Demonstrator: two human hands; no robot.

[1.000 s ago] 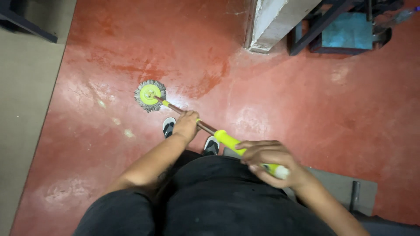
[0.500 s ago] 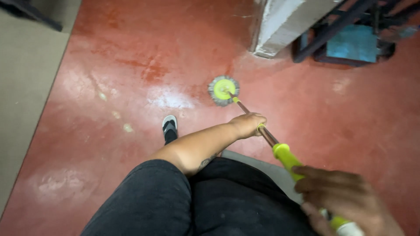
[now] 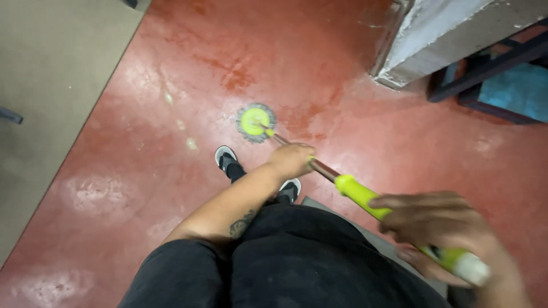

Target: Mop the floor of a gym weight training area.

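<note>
I hold a mop with a metal pole and a yellow-green grip (image 3: pixel 358 195). Its round head (image 3: pixel 256 122), grey fringe around a yellow-green disc, rests on the red floor just ahead of my shoes (image 3: pixel 226 158). My left hand (image 3: pixel 291 161) is closed around the pole low down, close to the head. My right hand (image 3: pixel 442 223) grips the upper end of the yellow-green handle, near its white cap (image 3: pixel 472 269), at the bottom right.
The red floor (image 3: pixel 142 188) has pale worn patches and meets a beige strip (image 3: pixel 51 85) on the left. A white concrete pillar base (image 3: pixel 422 45) stands at the top right. Beside it is a dark metal frame (image 3: pixel 485 68) with a blue panel.
The mop head swung right, then back left toward my feet. Both hands stayed on the pole, and the view shifted with the sweep.
</note>
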